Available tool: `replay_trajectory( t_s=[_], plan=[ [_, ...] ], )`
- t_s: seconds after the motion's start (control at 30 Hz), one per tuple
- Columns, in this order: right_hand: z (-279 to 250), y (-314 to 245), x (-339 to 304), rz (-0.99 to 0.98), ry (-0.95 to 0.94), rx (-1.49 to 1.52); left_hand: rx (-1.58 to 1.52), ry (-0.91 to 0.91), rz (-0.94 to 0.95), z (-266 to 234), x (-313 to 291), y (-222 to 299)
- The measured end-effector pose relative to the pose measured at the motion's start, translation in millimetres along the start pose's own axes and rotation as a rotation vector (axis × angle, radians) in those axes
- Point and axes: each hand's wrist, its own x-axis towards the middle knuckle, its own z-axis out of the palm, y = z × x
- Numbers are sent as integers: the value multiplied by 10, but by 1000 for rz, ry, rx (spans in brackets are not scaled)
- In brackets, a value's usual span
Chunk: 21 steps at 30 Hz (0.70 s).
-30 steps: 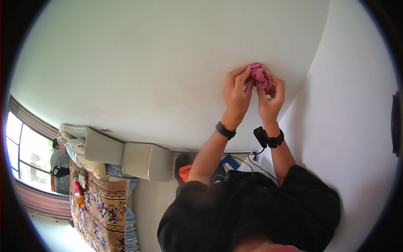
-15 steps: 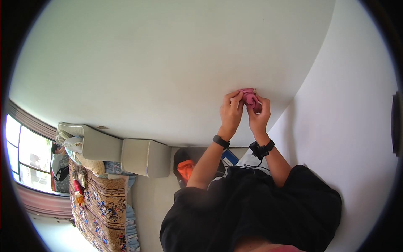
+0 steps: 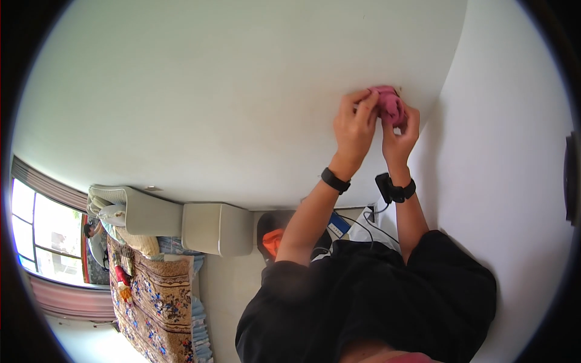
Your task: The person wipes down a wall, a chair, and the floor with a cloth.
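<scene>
A bunched pink cloth (image 3: 393, 109) is pressed to the pale wall (image 3: 254, 97) close to the corner. On its left side, my left hand (image 3: 354, 126) pinches its edge between thumb and fingers. My right hand (image 3: 400, 140) grips it from below right, fingers bent round the folds. Just beyond its upper right edge a small light-coloured spot or fitting (image 3: 398, 89) shows on the wall, too small to make out. Both wrists wear black bands; the right one carries a small black box with a cable running down from it.
The white side wall (image 3: 502, 157) rises close on my right. To the left stand a beige bedside cabinet (image 3: 218, 228) and a bed with a patterned cover (image 3: 151, 296). Below my arms are an orange item (image 3: 272, 242) and a blue box (image 3: 339, 224). By the window is a person (image 3: 97, 245).
Both hands and the pink cloth have moved up and to the right along the wall, still together. The room has shifted slightly right and down in view.
</scene>
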Motion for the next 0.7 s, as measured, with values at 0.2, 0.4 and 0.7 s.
replay_trajectory(
  t_s=[0.2,0.4,0.7],
  plan=[
    [-282,510,-739,229,1,-123,2,-260,-11,99,-802,-173],
    [-246,535,-1130,336,-97,-154,79,-298,-107,-147,-1391,-467],
    [-348,391,-746,228,-41,-109,56,-250,116,-45,-774,-101]
  ],
)
